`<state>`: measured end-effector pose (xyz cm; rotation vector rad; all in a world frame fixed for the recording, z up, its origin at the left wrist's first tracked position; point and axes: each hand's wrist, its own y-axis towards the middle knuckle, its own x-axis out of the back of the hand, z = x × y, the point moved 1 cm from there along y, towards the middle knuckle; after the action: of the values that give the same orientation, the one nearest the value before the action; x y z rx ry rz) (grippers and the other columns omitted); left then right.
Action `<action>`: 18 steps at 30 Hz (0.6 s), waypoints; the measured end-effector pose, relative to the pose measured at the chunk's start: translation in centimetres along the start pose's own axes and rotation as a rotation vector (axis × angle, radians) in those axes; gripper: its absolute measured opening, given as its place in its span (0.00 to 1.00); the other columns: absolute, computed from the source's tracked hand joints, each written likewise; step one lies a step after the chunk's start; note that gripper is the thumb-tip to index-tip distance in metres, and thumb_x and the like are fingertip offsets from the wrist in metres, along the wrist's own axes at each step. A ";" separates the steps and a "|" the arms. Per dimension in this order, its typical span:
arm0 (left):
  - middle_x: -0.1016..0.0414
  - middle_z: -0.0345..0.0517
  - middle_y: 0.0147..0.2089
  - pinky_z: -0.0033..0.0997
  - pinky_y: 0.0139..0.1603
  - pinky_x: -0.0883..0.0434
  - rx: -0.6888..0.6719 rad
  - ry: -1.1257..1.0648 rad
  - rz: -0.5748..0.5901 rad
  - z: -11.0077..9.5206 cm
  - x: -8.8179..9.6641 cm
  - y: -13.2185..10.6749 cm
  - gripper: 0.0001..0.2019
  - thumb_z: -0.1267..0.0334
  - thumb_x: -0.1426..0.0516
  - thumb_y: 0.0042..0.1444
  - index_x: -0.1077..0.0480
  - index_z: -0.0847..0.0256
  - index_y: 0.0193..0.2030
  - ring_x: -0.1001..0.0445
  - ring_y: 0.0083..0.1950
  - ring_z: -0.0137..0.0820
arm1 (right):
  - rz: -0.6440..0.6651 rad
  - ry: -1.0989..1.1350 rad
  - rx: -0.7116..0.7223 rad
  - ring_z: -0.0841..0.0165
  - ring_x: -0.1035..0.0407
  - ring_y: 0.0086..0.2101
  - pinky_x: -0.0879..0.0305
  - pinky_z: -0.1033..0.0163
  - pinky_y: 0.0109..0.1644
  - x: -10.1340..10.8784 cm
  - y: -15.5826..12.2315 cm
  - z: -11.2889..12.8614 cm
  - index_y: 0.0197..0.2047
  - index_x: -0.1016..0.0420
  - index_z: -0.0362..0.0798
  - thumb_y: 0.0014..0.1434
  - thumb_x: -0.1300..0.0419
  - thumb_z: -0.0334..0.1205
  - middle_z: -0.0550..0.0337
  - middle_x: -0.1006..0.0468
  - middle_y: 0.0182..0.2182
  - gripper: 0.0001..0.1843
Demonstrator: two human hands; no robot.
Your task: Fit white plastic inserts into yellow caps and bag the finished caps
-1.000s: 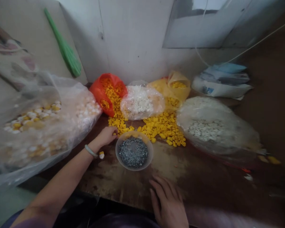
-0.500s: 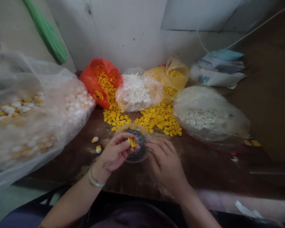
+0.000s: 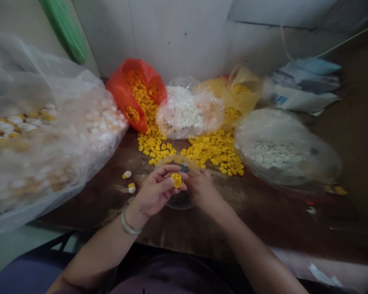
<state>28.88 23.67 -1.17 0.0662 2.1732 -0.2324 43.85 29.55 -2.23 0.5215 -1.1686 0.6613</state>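
Observation:
Between the thumb and fingers of my left hand is a small yellow plastic piece, its hollow side facing me. My right hand is over the right side of a clear round bowl, close to the left fingertips; its own fingertips are blurred and partly hidden. Small dark grey metallic-looking parts lie in the bowl beneath my hands. Behind the bowl, loose yellow pieces are heaped on the table. Two yellow-and-white assembled pieces rest to the left of my left hand.
A large clear bag of yellow-and-white pieces fills the left. Along the wall stand a red bag of yellow pieces, a clear bag of white parts and a yellowish bag. Another clear bag and papers are at right.
My right hand has moved in over the bowl, nearer the left fingers. The yellow piece in my left hand has turned so its hollow shows. The whole view has shifted slightly.

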 end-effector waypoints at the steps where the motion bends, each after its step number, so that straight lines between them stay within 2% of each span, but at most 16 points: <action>1: 0.17 0.43 0.34 0.14 0.29 0.27 -0.007 -0.003 0.004 0.0 0.0 0.0 0.15 0.63 0.27 0.41 0.21 0.60 0.37 0.20 0.31 0.25 | 0.000 0.021 -0.007 0.64 0.33 0.35 0.50 0.57 0.42 0.2 -0.1 -0.2 0.31 0.24 0.47 0.60 0.43 0.30 0.57 0.22 0.28 0.09; 5: 0.17 0.43 0.34 0.14 0.30 0.27 -0.026 -0.005 0.012 -0.1 -0.1 0.1 0.13 0.63 0.27 0.40 0.21 0.61 0.34 0.20 0.31 0.25 | 0.011 0.174 -0.040 0.65 0.31 0.34 0.46 0.61 0.39 1.2 -0.1 -0.5 0.33 0.24 0.47 0.59 0.41 0.30 0.59 0.22 0.29 0.06; 10: 0.18 0.42 0.32 0.14 0.28 0.27 -0.009 -0.004 -0.017 0.0 0.1 0.2 0.13 0.64 0.27 0.40 0.21 0.61 0.34 0.20 0.29 0.24 | -0.096 0.369 -0.097 0.66 0.29 0.32 0.40 0.64 0.34 1.2 -0.5 -0.5 0.35 0.27 0.48 0.57 0.44 0.29 0.60 0.22 0.30 0.06; 12: 0.18 0.43 0.32 0.14 0.28 0.27 0.000 -0.004 -0.032 0.1 0.1 0.1 0.13 0.64 0.27 0.40 0.22 0.62 0.33 0.21 0.29 0.25 | -0.201 0.467 -0.114 0.67 0.27 0.31 0.38 0.65 0.33 1.2 -0.8 -0.3 0.36 0.28 0.49 0.57 0.44 0.29 0.61 0.21 0.30 0.06; 16: 0.18 0.43 0.32 0.17 0.30 0.27 0.039 0.008 -0.099 0.4 -0.2 -0.4 0.14 0.64 0.27 0.40 0.24 0.64 0.34 0.21 0.30 0.26 | -0.511 0.685 -0.149 0.67 0.24 0.34 0.30 0.62 0.40 2.5 -1.5 0.7 0.35 0.32 0.51 0.58 0.40 0.33 0.62 0.20 0.33 0.04; 18: 0.19 0.43 0.30 0.18 0.30 0.27 0.073 0.026 -0.133 0.8 -0.5 -0.8 0.15 0.64 0.27 0.40 0.24 0.64 0.33 0.21 0.29 0.26 | -0.588 0.746 -0.132 0.67 0.23 0.36 0.28 0.61 0.42 3.4 -1.8 1.5 0.37 0.33 0.52 0.59 0.38 0.34 0.62 0.20 0.33 0.06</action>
<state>29.67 22.76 -1.09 -0.0342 2.1968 -0.3886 45.01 27.91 1.41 0.4190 -0.3177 0.2184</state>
